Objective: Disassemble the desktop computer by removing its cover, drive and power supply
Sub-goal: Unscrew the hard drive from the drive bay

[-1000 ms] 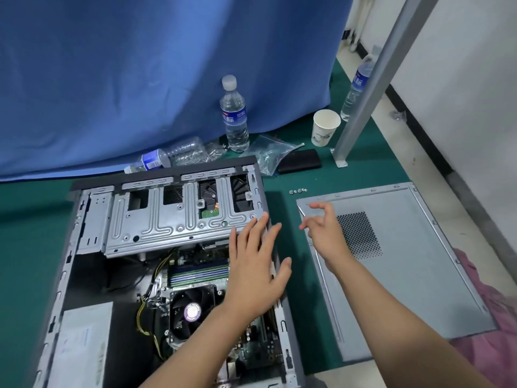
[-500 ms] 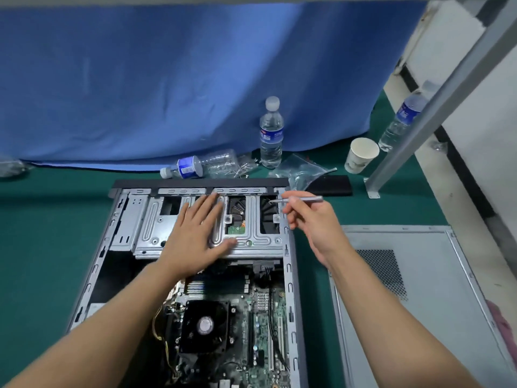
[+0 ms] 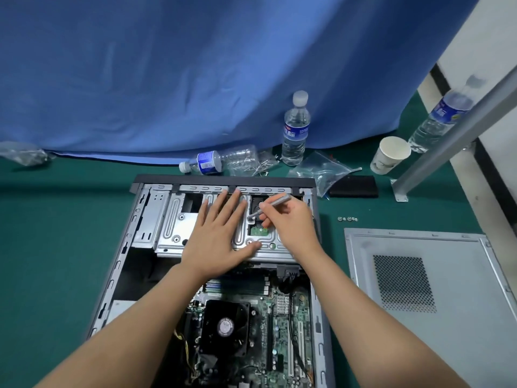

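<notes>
Now the right hand (image 3: 291, 222) pinches a thin grey screwdriver (image 3: 270, 207), tip lowered onto the silver metal drive cage (image 3: 173, 219) at twelve o'clock; the left hand (image 3: 221, 233) presses flat, so unscrewing probably starts.

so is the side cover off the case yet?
Off. The side cover lies flat on the green mat right of the open case, and the motherboard is exposed.

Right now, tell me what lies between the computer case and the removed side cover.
In the head view, only bare green mat separates the case from the cover; the screws sit just beyond the gap.
</notes>
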The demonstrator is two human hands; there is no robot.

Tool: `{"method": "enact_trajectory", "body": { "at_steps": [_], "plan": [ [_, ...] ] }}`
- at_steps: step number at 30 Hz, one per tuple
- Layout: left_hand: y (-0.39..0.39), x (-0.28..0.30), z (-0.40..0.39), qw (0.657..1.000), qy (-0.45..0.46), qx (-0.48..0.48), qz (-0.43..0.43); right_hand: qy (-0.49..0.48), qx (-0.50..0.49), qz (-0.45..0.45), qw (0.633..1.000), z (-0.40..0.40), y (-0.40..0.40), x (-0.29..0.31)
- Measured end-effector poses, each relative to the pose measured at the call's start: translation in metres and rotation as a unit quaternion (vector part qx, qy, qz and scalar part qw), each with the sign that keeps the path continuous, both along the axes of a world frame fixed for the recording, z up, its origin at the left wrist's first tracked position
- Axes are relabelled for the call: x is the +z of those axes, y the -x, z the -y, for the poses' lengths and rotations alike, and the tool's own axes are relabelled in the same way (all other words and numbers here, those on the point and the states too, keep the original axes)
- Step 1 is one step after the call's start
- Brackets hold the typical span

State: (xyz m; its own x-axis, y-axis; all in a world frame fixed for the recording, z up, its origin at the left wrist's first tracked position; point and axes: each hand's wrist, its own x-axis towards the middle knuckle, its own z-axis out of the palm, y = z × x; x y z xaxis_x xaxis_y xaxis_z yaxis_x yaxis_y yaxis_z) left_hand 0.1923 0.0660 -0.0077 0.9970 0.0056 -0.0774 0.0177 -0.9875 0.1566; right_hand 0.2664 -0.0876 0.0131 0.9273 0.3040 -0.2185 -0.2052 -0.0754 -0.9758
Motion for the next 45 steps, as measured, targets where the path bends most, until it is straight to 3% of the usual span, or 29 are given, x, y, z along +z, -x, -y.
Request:
{"method": "enact_trajectory", "body": {
  "at_steps": [18,22,25,29,45],
  "plan": [
    [-0.002,-0.009,-0.003,1.0,0.004,-0.007,0.017,0.06,-0.041,0.03,0.997,-0.004,0.002,-0.007],
    [-0.003,-0.01,-0.003,1.0,0.008,-0.01,0.023,0.139,-0.009,0.088,0.986,-0.008,0.001,-0.001],
    [-0.003,-0.01,-0.003,0.999,0.014,-0.011,0.027,0.254,0.039,0.175,0.95,-0.017,-0.003,0.009],
    [-0.003,-0.011,-0.004,0.999,0.018,-0.013,0.028,0.318,0.096,0.204,0.921,-0.027,-0.01,0.021],
    [-0.002,-0.011,-0.004,0.999,0.02,-0.015,0.03,0.343,0.26,0.194,0.882,-0.023,-0.026,0.039]
  ]
}}
